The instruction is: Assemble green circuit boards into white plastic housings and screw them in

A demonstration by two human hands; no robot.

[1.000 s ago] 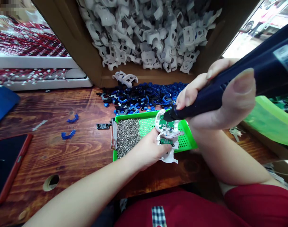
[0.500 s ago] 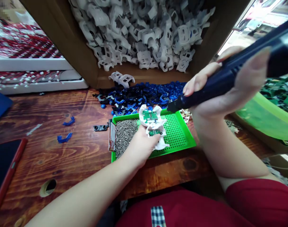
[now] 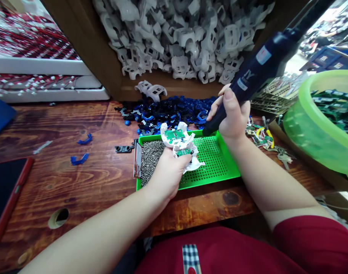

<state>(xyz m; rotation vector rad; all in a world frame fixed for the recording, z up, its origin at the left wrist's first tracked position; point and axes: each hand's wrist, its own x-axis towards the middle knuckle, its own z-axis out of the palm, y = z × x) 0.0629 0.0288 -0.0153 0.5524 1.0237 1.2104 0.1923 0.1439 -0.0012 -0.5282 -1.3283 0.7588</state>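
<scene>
My left hand (image 3: 168, 171) is closed on a white plastic housing (image 3: 196, 164) that carries green circuit boards (image 3: 175, 135). It is held over a green tray (image 3: 237, 172), whose left part is full of small metal screws (image 3: 151, 155) and whose right part is a perforated plate (image 3: 211, 156). My right hand (image 3: 233, 114) is wrapped round a dark electric screwdriver (image 3: 249, 78), tilted with its nose down and left. The nose hangs near the tray's far edge, to the right of the housing and apart from it. The screwdriver's bit cannot be made out.
A pile of blue and black plastic parts (image 3: 174, 112) lies behind the tray. Beyond it a cardboard box (image 3: 125, 89) holds white housings. At right stand yellow-handled pliers (image 3: 267, 135) and a light-green tub (image 3: 305, 125) of circuit boards. A phone (image 3: 8, 190) lies at left.
The screwdriver has swung more upright, and my right hand has turned and moved left with it. My left hand still holds the housing, shifted slightly left and up in view.
</scene>
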